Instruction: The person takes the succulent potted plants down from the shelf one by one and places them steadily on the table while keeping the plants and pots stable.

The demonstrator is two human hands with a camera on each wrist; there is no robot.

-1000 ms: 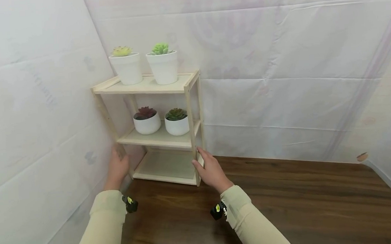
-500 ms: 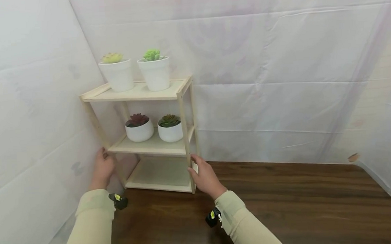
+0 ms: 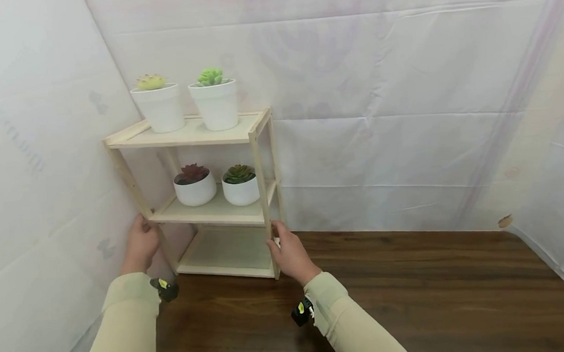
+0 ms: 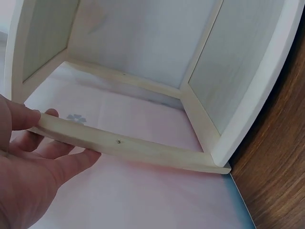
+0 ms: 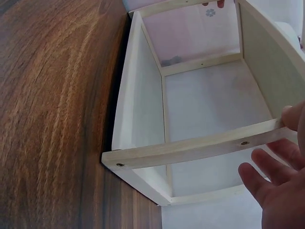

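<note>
A small three-tier wooden shelf stands in the corner on the dark wood table. My left hand grips its front left post just below the middle tier; the left wrist view shows the thumb on one side of the post and fingers on the other. At the same height, my right hand holds the front right post between thumb and fingers. On the top tier are two white pots, one with a yellow succulent, one with a green succulent. Low white bowls with a dark red succulent and a dark green succulent sit on the middle tier.
Wrinkled white sheeting forms the left wall and the back wall, both close to the shelf. The wood table stretches away to the right. Its far right corner has a small brown mark or hole beside the sheeting.
In the head view the shelf, walls and hands have all shifted left, the lower shelf also slightly down. Both hands stay on the front posts, and the plants keep their places on the tiers.
</note>
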